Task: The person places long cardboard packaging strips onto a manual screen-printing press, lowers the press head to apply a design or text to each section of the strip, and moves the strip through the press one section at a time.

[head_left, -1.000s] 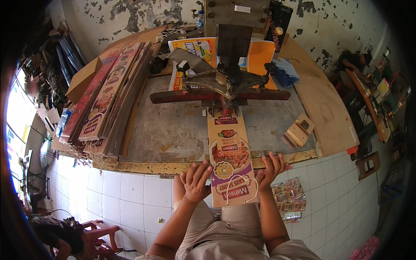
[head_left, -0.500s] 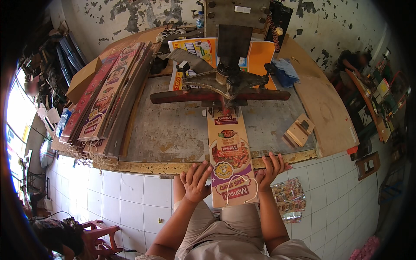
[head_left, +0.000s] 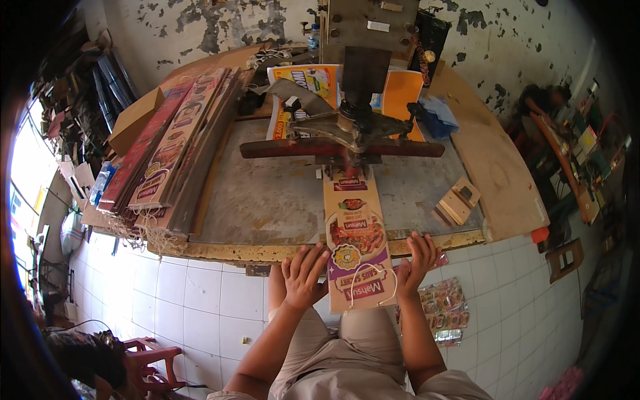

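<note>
A long printed cardboard strip (head_left: 357, 230) with food pictures and a white cord loop (head_left: 352, 287) lies lengthwise on the bench. Its far end sits beneath the head of a metal press (head_left: 350, 137), and its near end overhangs the bench edge above my lap. Along the strip's left edge is my left hand (head_left: 305, 275), open, fingers stretched toward the bench, its thumb partly hidden by the strip. My right hand (head_left: 416, 261) is at the opposite edge, fingers extended and apart, thumb close to the cardboard. Whether either thumb presses the strip I cannot tell.
Stacked printed strips (head_left: 170, 160) with dangling cords cover the bench's left side. A small wooden block (head_left: 459, 201) rests at the right, near a blue plastic bag (head_left: 437, 120). Sachet sheets (head_left: 437, 307) lie on the tiled floor. A red stool (head_left: 152, 363) stands lower left; another person sits far right.
The whole view has shifted slightly. Both hands stay beside the strip, and the strip remains beneath the press.
</note>
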Motion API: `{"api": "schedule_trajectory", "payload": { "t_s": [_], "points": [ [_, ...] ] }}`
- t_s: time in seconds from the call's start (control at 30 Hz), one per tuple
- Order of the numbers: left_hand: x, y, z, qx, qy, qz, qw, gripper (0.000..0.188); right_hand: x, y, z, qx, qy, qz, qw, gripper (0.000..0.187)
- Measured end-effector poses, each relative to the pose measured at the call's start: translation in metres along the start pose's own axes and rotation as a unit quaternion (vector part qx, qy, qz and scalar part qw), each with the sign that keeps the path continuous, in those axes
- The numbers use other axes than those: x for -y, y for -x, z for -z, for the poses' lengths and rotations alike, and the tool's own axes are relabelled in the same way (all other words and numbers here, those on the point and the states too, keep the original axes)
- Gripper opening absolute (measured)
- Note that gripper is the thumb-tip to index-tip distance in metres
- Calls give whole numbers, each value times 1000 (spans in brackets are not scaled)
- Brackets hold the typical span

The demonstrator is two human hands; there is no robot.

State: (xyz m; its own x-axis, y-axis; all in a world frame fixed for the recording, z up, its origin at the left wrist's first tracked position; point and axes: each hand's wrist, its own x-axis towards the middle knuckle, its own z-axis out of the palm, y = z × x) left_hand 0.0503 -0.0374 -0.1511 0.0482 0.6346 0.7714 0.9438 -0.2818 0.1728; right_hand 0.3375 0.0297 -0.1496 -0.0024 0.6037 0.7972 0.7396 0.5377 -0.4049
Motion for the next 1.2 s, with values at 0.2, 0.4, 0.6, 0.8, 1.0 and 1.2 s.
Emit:
{"api": "schedule_trajectory", "payload": {
  "t_s": [0.2, 0.4, 0.6, 0.8, 1.0, 1.2],
  "points": [
    [0, 0, 2, 15, -2, 3, 1000, 62, 42, -24, 56, 110, -166, -31, 979, 79],
    [-2, 0, 1, 1, 14, 18, 1000, 63, 87, -48, 92, 279, -142, 89, 946, 80],
    [-9, -16, 25, 44, 20, 25, 999, 61, 92, -43, 95, 289, -100, 101, 947, 77],
    [9, -53, 73, 52, 163, 52, 984, 41, 92, -41, 91, 304, -115, 87, 942, 76],
    [46, -141, 73, 116, 127, 57, 983, 33, 84, -51, 81, 291, -101, 89, 947, 78],
    [107, -205, -14, 193, 84, 51, 976, 42, 82, -69, 69, 298, -106, 122, 941, 81]
  ]
}}
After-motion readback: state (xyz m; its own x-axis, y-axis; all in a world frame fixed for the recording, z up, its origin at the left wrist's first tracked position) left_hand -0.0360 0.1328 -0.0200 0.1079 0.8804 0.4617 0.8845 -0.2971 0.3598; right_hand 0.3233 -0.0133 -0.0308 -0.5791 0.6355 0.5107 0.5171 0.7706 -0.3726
